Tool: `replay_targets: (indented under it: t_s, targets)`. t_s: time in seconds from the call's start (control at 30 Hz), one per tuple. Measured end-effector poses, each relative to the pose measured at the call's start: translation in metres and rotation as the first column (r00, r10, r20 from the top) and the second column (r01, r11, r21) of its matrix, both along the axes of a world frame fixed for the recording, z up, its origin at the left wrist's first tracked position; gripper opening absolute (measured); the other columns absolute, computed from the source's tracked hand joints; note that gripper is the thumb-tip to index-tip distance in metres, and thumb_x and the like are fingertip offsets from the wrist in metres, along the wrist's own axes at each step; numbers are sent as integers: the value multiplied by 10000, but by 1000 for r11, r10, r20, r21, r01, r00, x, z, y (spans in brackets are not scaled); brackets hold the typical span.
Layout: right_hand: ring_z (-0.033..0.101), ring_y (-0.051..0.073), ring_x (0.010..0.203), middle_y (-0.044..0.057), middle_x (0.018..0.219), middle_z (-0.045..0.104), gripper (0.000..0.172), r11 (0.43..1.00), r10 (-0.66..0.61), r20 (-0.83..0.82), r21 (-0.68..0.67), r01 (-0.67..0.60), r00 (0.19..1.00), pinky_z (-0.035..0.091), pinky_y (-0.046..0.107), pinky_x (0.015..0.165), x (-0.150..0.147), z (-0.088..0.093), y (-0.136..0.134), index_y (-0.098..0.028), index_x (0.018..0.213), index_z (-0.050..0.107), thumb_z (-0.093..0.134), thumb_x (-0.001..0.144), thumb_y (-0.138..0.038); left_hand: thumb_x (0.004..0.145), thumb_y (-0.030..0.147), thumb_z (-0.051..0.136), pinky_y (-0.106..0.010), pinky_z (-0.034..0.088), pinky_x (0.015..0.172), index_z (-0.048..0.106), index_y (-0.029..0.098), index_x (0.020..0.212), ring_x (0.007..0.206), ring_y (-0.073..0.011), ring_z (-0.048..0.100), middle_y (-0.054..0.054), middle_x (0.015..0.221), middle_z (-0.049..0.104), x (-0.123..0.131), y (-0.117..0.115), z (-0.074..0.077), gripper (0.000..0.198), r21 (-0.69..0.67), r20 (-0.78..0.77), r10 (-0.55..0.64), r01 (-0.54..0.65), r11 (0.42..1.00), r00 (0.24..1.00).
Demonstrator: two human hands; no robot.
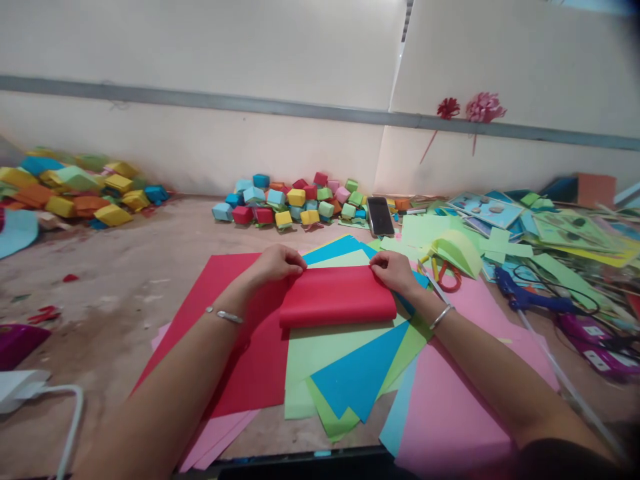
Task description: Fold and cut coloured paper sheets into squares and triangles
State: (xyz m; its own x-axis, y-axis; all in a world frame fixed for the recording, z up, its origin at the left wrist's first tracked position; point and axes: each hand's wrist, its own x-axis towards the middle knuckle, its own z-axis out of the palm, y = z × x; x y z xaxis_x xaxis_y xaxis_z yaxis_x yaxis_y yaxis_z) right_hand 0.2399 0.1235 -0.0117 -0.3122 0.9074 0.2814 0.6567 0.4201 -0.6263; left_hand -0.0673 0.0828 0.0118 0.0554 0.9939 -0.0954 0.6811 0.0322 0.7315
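Note:
A sheet of red paper (340, 295) is folded over, with a rounded bend along its near side. At its far left corner, my left hand (280, 262) pinches the edge between thumb and fingers. The far right corner is pinched in the same way by my right hand (393, 270). Below the folded sheet lie green and blue papers (363, 367). A larger flat red sheet (240, 373) lies under my left forearm, and pink paper (455, 407) is under my right forearm. Orange-handled scissors (450, 277) rest just right of my right hand.
Small folded paper boxes are heaped at the back centre (280, 200) and far left (75, 190). A phone (381, 217) leans near the wall. To the right are a blue glue gun (530, 293), a purple power strip (595, 347) and paper scraps. A white charger (23, 390) sits at left.

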Motion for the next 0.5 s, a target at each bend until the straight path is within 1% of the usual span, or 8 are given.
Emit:
replay_targets:
  t_s: [0.1,0.17,0.27,0.33,0.4,0.5]
  targets:
    - [634,198,806,53,851,735,182,998,21,66,62,-25,998,461,296,761,1,0,1,-199,765,740,575,744,-125,592,312,709,-279,483,648,775,164,739,718,-216,652,-30,690,731,3,2,0,218,28,-46,-16,17,999,999]
    - [627,196,813,58,849,723,209,996,38,119,76,-48,992,449,289,765,1,-1,1,-199,765,752,565,764,-106,606,295,707,-271,479,634,771,165,739,702,-208,652,-26,674,721,5,3,-1,196,31,-92,-36,39,999,995]
    - [616,197,790,68,832,702,246,995,57,201,70,-73,978,433,284,723,1,-3,0,-206,774,781,557,803,-108,664,271,701,-260,469,592,764,165,736,629,-182,634,-12,604,674,8,6,-5,143,2,-191,-76,78,997,979]
    - [609,202,788,77,840,692,255,995,64,247,62,-82,967,418,282,688,1,-3,0,-212,793,797,562,821,-119,741,264,691,-267,482,595,751,154,761,615,-167,626,-12,628,667,10,7,-7,127,-23,-265,-108,105,994,958]
    - [604,204,799,85,863,687,259,994,68,281,57,-88,957,405,280,667,1,-3,0,-216,814,808,567,830,-123,833,284,676,-296,523,664,726,150,829,698,-167,646,-24,764,697,13,8,-7,143,-40,-342,-147,142,989,928]
    - [596,201,806,91,887,677,256,994,72,312,51,-92,947,386,276,641,2,-2,0,-218,833,815,576,832,-127,906,339,654,-383,550,835,684,166,979,945,-202,653,-61,1056,689,20,9,-3,191,-56,-452,-213,211,976,866]
